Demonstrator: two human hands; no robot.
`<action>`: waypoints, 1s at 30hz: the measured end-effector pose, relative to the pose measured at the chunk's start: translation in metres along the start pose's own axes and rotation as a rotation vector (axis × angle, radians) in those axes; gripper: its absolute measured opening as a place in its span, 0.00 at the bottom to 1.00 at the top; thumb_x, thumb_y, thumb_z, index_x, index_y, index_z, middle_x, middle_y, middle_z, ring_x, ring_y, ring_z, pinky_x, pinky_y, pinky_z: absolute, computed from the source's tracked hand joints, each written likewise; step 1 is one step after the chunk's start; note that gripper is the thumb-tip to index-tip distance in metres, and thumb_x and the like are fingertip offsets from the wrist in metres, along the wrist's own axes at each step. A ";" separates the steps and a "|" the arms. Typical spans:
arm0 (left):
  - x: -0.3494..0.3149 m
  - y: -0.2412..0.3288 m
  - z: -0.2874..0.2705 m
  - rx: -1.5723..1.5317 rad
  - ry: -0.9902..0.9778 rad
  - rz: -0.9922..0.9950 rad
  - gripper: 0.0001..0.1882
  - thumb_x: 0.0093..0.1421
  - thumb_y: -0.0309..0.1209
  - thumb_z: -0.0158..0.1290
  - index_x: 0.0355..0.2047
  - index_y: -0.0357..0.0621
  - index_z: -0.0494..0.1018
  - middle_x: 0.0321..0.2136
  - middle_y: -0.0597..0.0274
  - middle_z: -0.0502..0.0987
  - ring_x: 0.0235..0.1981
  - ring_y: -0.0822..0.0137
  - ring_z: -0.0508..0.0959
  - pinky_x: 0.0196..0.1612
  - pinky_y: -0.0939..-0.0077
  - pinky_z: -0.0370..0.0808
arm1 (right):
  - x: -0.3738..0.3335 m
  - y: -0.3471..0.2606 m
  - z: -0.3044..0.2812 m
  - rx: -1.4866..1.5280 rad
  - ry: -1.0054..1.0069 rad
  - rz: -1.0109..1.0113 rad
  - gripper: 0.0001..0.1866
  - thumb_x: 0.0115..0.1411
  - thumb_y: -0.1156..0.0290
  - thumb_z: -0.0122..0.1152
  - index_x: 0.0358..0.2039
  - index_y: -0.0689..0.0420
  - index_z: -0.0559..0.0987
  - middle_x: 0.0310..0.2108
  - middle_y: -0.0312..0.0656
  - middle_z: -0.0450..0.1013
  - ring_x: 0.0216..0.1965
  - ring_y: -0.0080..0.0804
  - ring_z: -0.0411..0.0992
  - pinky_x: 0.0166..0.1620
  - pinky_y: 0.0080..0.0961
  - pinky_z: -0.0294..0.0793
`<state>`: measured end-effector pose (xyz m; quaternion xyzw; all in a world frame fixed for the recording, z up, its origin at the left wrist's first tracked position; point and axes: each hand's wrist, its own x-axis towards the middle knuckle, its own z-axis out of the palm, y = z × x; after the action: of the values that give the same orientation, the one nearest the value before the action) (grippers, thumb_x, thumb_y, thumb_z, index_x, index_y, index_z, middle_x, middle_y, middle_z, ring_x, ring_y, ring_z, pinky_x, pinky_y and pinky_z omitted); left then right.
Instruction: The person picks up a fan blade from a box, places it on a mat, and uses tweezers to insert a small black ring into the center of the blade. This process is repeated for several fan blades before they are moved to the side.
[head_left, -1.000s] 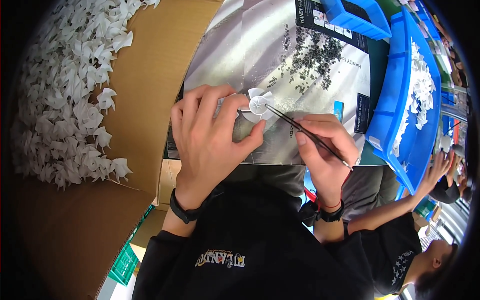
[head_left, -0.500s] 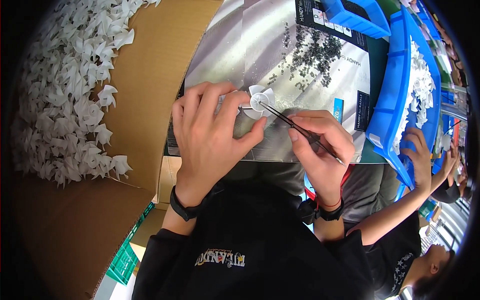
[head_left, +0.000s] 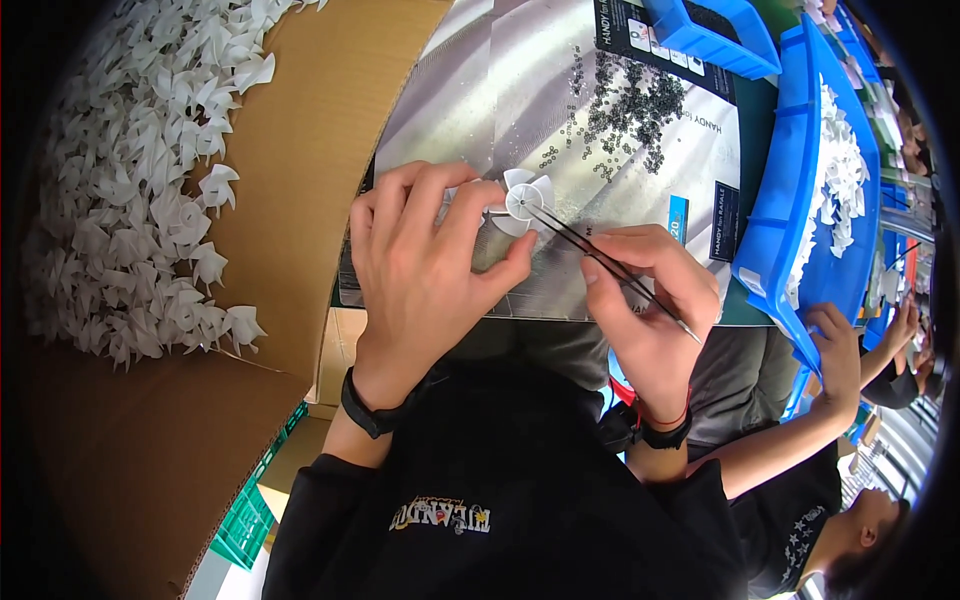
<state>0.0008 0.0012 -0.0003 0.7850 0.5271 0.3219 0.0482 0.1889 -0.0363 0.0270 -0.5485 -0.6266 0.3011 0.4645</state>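
Observation:
A small white fan propeller [head_left: 541,190] lies face up on the printed sheet, its round hub toward me. My left hand [head_left: 425,250] steadies it, index fingertip and thumb at its left and lower edges. In my right hand [head_left: 655,290] is a pair of dark tweezers [head_left: 590,247], pinched between thumb and fingers. The tweezer tips reach into the hub, and their prongs stand slightly apart. Whether a part sits between the tips is too small to tell. Many tiny black rings [head_left: 640,105] are scattered on the sheet beyond my hands.
At left stands a cardboard box [head_left: 300,140] with a heap of white propellers [head_left: 140,200]. A small blue bin [head_left: 715,45] holds black bits at the far right. Beside it, a long blue tray [head_left: 790,160] holds white pieces [head_left: 840,170]. A co-worker's hand [head_left: 835,350] is at its near end.
The tweezer prongs have spread a little, and my right hand has shifted slightly right. The co-worker's hand has dropped from inside the blue tray to its near edge.

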 end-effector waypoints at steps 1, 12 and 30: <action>0.001 0.000 -0.001 0.003 -0.001 0.002 0.19 0.42 0.36 0.71 0.35 0.51 0.77 0.39 0.67 0.77 0.44 0.60 0.76 0.45 0.64 0.66 | 0.000 0.000 0.000 0.043 0.023 0.012 0.09 0.51 0.86 0.68 0.35 0.64 0.82 0.34 0.43 0.81 0.30 0.25 0.78 0.30 0.19 0.75; 0.002 0.000 -0.012 -0.076 -0.014 -0.018 0.25 0.46 0.38 0.69 0.46 0.48 0.77 0.45 0.63 0.76 0.46 0.57 0.74 0.47 0.61 0.67 | -0.013 -0.014 -0.038 -0.036 0.280 -0.046 0.08 0.53 0.86 0.68 0.34 0.67 0.81 0.34 0.45 0.81 0.34 0.31 0.79 0.44 0.26 0.77; -0.005 0.011 0.001 -0.105 -0.116 0.096 0.24 0.50 0.32 0.67 0.48 0.44 0.78 0.43 0.64 0.77 0.41 0.60 0.75 0.41 0.65 0.68 | 0.004 0.008 -0.016 0.066 0.131 0.103 0.06 0.59 0.84 0.65 0.37 0.67 0.80 0.34 0.38 0.78 0.34 0.20 0.74 0.40 0.17 0.73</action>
<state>0.0089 -0.0071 0.0011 0.8232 0.4675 0.3049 0.1043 0.2071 -0.0327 0.0277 -0.5832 -0.5555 0.3084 0.5062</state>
